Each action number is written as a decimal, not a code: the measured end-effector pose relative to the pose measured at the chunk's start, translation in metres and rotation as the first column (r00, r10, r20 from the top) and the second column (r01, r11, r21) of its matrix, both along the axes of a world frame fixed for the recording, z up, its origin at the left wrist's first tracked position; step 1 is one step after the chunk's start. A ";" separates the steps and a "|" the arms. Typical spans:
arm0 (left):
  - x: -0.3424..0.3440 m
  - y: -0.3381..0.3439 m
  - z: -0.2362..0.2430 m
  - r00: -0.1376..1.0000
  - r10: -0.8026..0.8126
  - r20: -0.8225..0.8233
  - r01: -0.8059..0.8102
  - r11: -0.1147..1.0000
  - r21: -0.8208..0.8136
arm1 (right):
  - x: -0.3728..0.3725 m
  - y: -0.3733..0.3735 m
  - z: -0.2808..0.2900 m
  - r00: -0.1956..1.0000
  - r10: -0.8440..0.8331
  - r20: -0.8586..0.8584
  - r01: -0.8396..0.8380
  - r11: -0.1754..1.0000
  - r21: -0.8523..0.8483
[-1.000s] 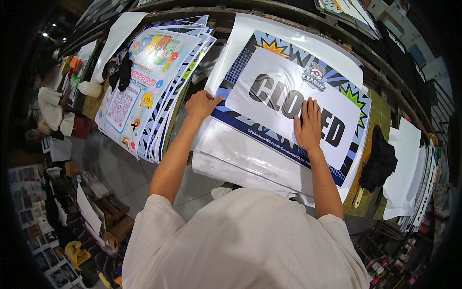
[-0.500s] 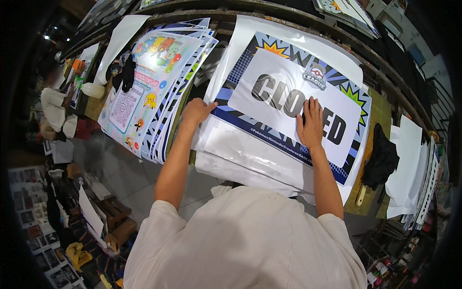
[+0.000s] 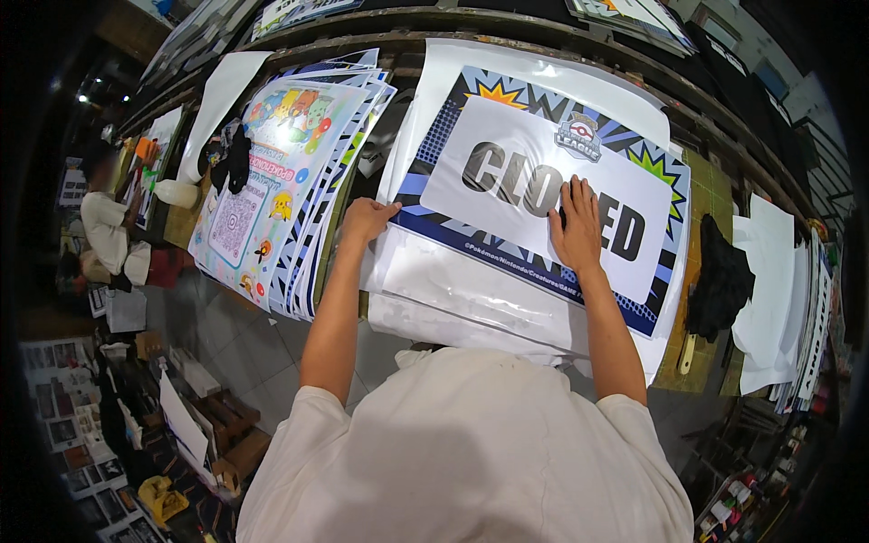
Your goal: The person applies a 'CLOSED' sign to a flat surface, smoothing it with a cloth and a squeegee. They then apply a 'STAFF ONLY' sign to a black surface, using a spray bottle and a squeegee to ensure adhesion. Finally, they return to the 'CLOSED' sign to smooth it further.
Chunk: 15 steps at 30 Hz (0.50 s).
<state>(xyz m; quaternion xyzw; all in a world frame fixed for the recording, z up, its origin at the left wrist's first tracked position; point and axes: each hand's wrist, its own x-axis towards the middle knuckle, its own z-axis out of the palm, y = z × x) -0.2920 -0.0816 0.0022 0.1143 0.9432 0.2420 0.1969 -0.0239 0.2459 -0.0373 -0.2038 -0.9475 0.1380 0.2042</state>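
Observation:
In front of me a large printed sign lies on white sheets, with big black letters on a pale panel and a blue, striped border with starbursts. My right hand rests palm down on the sign's middle, fingers stretched out, covering part of the lettering. At the sign's lower left corner, my left hand is closed, thumb and forefinger pinching the edge. Its other fingers are curled under and partly hidden.
Left of the sign is a stack of colourful posters with a black cloth on top. A white bottle stands beyond it. At right lie a black cloth and a pale handle. Another person is at far left.
The whole view has shifted slightly, and more of the person at far left shows. Both hands keep their places on the sign.

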 end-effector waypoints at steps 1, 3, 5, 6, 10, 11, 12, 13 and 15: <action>-0.001 0.000 -0.003 1.000 0.006 0.003 -0.006 1.000 0.007 | 0.001 0.000 0.001 1.000 0.001 -0.004 -0.001 1.000 -0.002; -0.005 -0.006 -0.013 1.000 0.020 0.013 -0.020 0.999 0.037 | 0.000 -0.001 0.001 1.000 0.011 -0.013 -0.011 1.000 -0.006; -0.006 -0.006 -0.015 0.999 0.023 0.031 -0.026 0.996 0.087 | -0.001 0.000 0.000 1.000 0.012 -0.005 -0.012 1.000 0.000; -0.005 -0.003 -0.012 0.998 0.026 0.051 -0.031 0.996 0.089 | 0.000 0.001 -0.001 1.000 0.010 0.000 -0.010 1.000 0.004; -0.002 0.001 -0.006 0.999 -0.033 0.026 0.031 0.996 0.085 | 0.001 0.002 -0.001 1.000 0.006 -0.008 -0.006 1.000 0.004; -0.002 -0.001 -0.006 0.998 -0.069 -0.009 0.069 0.995 0.078 | 0.001 0.001 0.000 1.000 0.005 -0.009 -0.005 1.000 0.002; -0.002 -0.002 -0.006 0.999 -0.045 0.002 0.044 0.989 0.141 | 0.001 0.000 0.000 1.000 0.004 -0.011 -0.004 1.000 0.000; 0.000 -0.004 -0.006 1.000 -0.021 0.015 0.018 0.979 0.203 | 0.000 0.000 0.001 1.000 0.003 0.007 -0.003 1.000 0.006; 0.008 -0.001 0.005 0.999 -0.007 0.036 -0.004 0.960 0.278 | 0.000 -0.001 0.003 0.999 -0.006 0.048 0.005 1.000 0.015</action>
